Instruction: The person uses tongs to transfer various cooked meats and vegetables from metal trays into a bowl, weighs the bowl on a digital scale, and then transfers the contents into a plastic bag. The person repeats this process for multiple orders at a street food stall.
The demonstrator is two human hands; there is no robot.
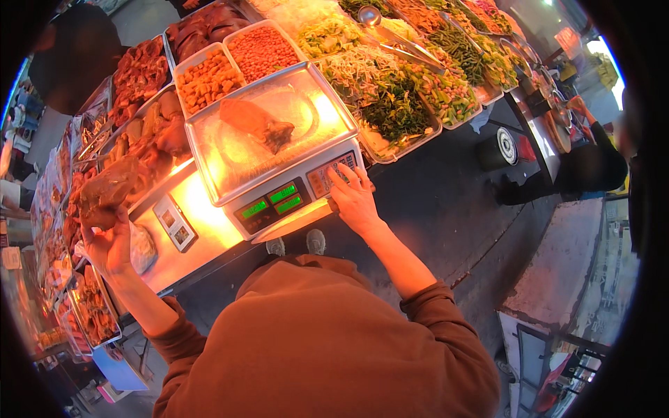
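My left hand (108, 245) pinches a brown piece of cooked meat (107, 190) between thumb and fingers, above the trays at left. Before me stands an electronic scale (238, 217) with a metal pan (225, 175) and lit green displays (285, 198). A tapered piece of cooked meat (256, 123) lies on the pan. My right hand (355, 201) holds nothing; its fingers are spread over the keypad (318, 182), with a fingertip on or just above the keys.
Trays of meat (151, 125) flank the scale at left; peanuts (264, 49) and vegetable dishes (394, 109) lie behind and right. A phone-like panel (175, 222) and a plastic bag (142, 248) rest on the counter. A bucket (496, 149) and another person (585, 167) are at right.
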